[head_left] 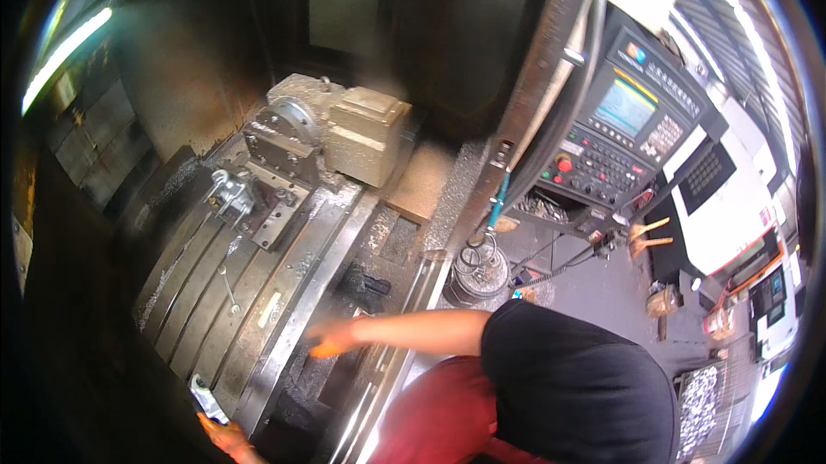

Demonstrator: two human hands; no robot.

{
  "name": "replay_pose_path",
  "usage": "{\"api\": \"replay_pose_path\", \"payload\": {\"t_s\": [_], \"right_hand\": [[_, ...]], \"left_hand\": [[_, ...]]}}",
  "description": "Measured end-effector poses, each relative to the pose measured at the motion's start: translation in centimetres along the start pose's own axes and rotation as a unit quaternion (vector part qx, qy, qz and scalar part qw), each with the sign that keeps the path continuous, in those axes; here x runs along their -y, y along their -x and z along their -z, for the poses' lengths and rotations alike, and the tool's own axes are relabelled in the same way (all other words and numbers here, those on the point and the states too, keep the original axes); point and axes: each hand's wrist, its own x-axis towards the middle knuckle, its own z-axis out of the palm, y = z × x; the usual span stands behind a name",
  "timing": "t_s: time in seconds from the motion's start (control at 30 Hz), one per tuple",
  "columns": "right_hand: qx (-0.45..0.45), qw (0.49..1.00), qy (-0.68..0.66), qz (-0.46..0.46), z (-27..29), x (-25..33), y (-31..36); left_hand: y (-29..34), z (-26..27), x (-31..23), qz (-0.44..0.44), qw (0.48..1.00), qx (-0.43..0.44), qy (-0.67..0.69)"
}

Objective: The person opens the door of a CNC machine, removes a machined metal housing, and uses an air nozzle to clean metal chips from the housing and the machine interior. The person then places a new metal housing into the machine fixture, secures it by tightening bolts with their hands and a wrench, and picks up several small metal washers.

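My left hand (227, 438), with orange-stained or orange-covered fingers, grips the lower end of a silvery cast metal part (206, 400) at the near end of the slotted machine table (206, 318). My right hand (337, 338) reaches across the table's right edge, above the dark chip-strewn trough. Motion smears its fingers, so whether they hold anything is unclear. Farther up the table, another silvery casting (232, 194) is mounted on a fixture plate (277, 219) beside the rotary unit (294, 120). A wrench (231, 290) lies on the slots, near a pale strip (269, 310).
A beige motor housing (366, 137) stands behind the fixture. On the right hang a control panel (615, 120) and a door frame (538, 59). Below them sits a chip-covered round container (478, 273). Metal chips line the trough (374, 283).
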Motion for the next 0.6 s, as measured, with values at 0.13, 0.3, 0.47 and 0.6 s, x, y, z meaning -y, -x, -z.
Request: {"api": "replay_pose_path", "payload": {"t_s": [0.13,0.3,0.47,0.6], "right_hand": [[-0.127,0.849,-0.207,-0.470,0.7,-19.3,15.3],[-0.476,0.673,-0.373,-0.425,10.0,-23.7,26.3],[-0.664,0.603,-0.356,-0.263,15.9,-20.7,26.4],[-0.714,0.583,-0.377,-0.088,16.4,-21.7,28.5]], "left_hand": [[0.3,5.5,-1.5,-0.082,0.901,0.161,0.394],[5.9,5.6,0.4,0.227,0.673,0.134,0.691],[5.2,3.4,-1.2,0.231,0.555,0.149,0.785],[11.9,4.3,-17.1,0.324,0.511,0.132,0.785]]}}
